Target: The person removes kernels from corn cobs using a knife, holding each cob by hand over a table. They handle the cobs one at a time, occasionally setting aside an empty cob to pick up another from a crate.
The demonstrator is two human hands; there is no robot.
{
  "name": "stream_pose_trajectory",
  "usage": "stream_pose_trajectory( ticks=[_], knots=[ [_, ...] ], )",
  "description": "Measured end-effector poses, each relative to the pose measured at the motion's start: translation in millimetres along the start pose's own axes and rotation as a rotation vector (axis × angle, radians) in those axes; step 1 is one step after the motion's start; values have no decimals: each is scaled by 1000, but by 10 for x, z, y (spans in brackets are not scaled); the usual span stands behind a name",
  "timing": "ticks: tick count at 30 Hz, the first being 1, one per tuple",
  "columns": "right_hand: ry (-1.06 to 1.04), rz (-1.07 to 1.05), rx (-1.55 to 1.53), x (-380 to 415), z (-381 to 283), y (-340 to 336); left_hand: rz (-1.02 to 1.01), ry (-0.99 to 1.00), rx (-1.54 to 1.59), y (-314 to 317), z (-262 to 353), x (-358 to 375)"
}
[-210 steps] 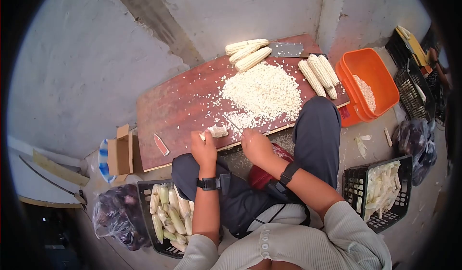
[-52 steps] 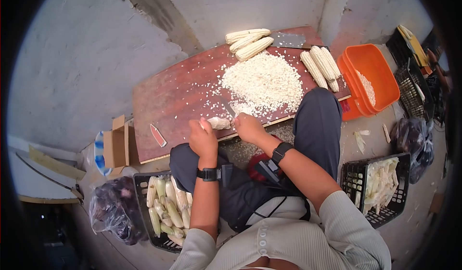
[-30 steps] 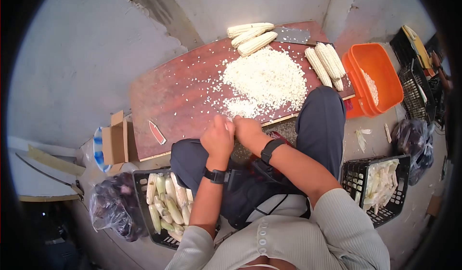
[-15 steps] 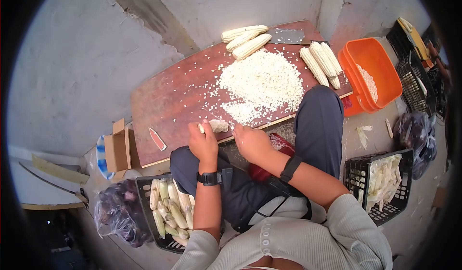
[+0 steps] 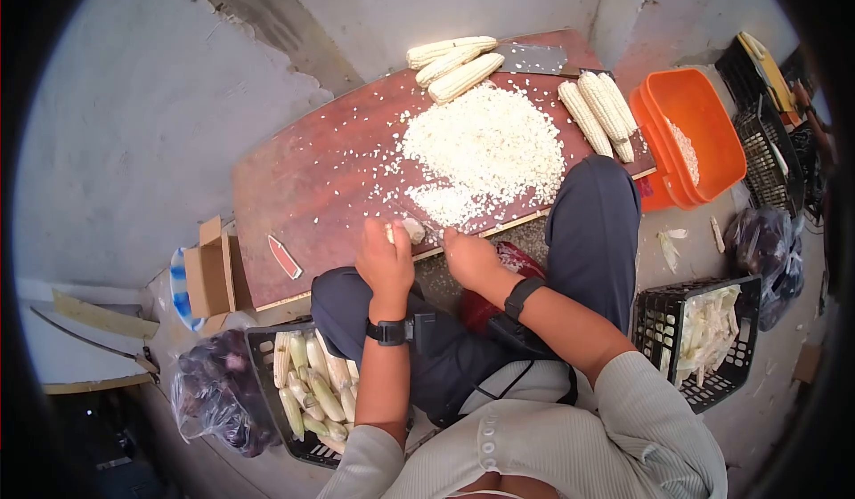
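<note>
My left hand (image 5: 386,260) is closed around a pale, partly stripped corn cob (image 5: 412,229), held over the near edge of the reddish board (image 5: 312,187). Close on its right, my right hand (image 5: 474,260) is closed, and a thin dark edge shows between its fingers and the cob. What that edge belongs to is too small to tell. Just beyond both hands a wide heap of loose white kernels (image 5: 485,147) covers the middle of the board, with stray kernels scattered to its left.
Whole husked cobs (image 5: 465,78) and a broad cleaver (image 5: 534,59) lie at the board's far side; more cobs (image 5: 598,112) sit at right. An orange bucket (image 5: 712,134) holds kernels. Crates of corn (image 5: 258,365) and husks (image 5: 753,339) flank my legs. A red-edged blade-shaped piece (image 5: 285,257) lies at left.
My left hand has turned and moved slightly right, tilting the cob so that less of it shows. My right hand has shifted slightly right and stays close to the cob.
</note>
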State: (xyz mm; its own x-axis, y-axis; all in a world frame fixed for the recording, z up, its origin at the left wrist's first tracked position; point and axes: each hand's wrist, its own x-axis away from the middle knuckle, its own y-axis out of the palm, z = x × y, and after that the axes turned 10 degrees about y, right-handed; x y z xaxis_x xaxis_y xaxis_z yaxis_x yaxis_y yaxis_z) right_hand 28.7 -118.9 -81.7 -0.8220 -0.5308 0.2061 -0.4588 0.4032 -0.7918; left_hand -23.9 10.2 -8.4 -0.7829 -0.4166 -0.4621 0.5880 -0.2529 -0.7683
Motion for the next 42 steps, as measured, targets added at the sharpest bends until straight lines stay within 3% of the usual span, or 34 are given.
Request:
stream_pose_trajectory(
  ticks=[4,8,11,18,27,36,42],
  knots=[
    [71,-18,-45,56,-109,-156,35,-71,65,-45,-2,-27],
    [-141,256,-116,276,-357,-557,66,-77,110,-39,-52,83],
    [-210,316,8,389,-449,-624,110,-81,97,-48,-19,71],
    [-166,236,97,505,-468,-507,203,43,102,-68,39,40],
    [-191,264,149,418,-426,-340,92,-53,39,57,-67,-13],
    [-247,286,4,443,-506,-371,236,-99,-19,-24,57,-83],
    [-188,186,28,491,-590,-392,275,-152,7,0,-20,-59]
  ],
)
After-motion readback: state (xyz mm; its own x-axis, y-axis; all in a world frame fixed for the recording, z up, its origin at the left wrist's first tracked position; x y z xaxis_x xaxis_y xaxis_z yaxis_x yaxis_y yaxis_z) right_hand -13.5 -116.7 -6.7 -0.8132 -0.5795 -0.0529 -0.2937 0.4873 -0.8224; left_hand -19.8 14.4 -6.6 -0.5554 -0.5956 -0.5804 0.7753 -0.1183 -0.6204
